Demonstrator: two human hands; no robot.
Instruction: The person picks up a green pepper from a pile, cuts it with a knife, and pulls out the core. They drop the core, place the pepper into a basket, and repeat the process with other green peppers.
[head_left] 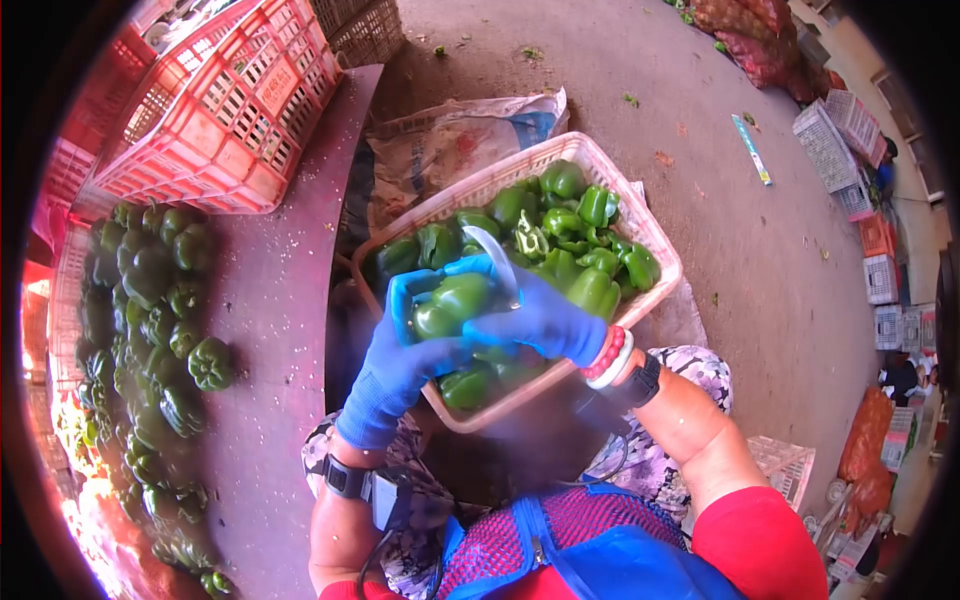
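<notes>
Blue vest fabric [600, 555] lies nearest the camera; ahead, both gloved hands meet over a pink crate [672, 272] of peppers. Left hand [395, 350] cups a green pepper [452, 305], fingers curled round it. Right hand [545, 315] grips a curved knife [490, 255], its thumb close by the pepper's right side — handle hidden in the glove, blade arching away and leftward past the pepper. The pepper's long axis seems to slant away to the right. Crate walls surround the peppers below; airspace above is open, with the bench [275, 330] off to the left.
</notes>
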